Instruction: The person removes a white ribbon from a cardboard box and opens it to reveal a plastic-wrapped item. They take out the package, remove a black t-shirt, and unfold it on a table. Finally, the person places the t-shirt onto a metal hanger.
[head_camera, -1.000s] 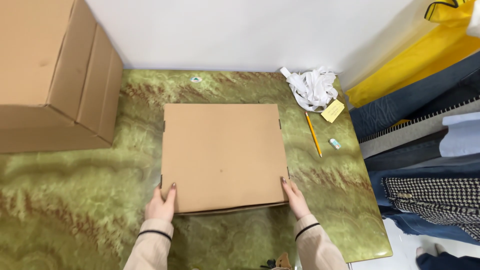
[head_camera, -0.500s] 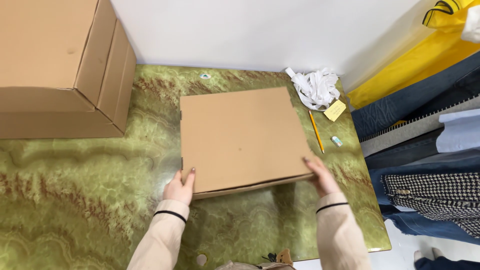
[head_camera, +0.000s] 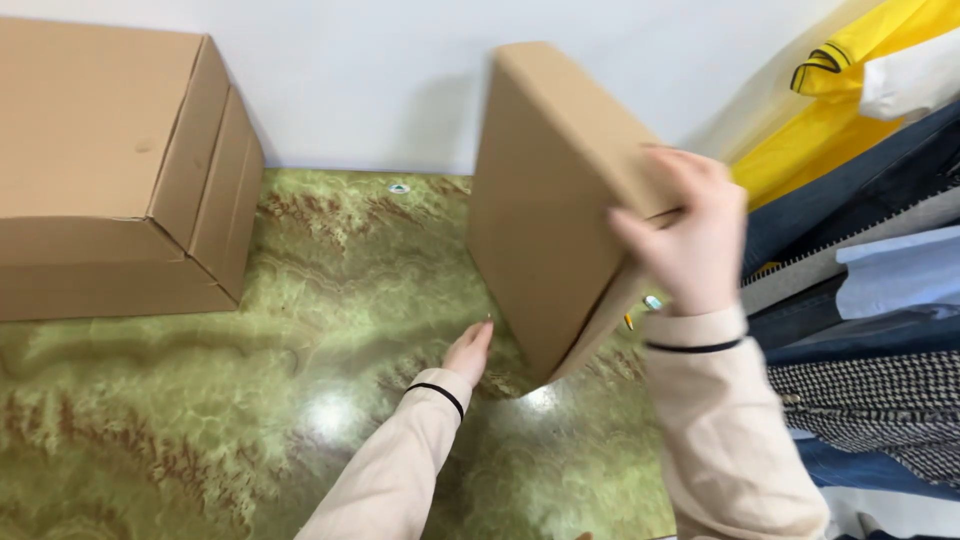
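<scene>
The flat box (head_camera: 545, 190) stands tipped up on one lower edge, its broad plain face turned toward the left hand (head_camera: 468, 352) and its upper end leaning against, or just short of, the white wall (head_camera: 380, 80); which of the two cannot be told. The right hand (head_camera: 690, 235) grasps the raised near edge, fingers curled over the narrow side wall, and carries most of the tilt. The left hand lies open and flat-fingered on the surface (head_camera: 200, 420), just beside the box's lower edge, and holds nothing; whether its fingertips touch the cardboard is not clear. As judged from this position, the box is lifted off its flat face but not set down on any other face, so the turning is roughly midway; its flaps or seams are not visible. On the left-hand side, a wide stretch of green marbled surface lies between the flat box and the big box (head_camera: 110, 170), which sits against the wall, well apart from both hands. On the right-hand side room is tight: the surface's edge runs just beyond the right wrist, and hanging clothes (head_camera: 860, 250) in yellow, blue and a check pattern crowd close to that arm. A small pale object (head_camera: 652, 302) shows beneath the right hand, mostly hidden.
</scene>
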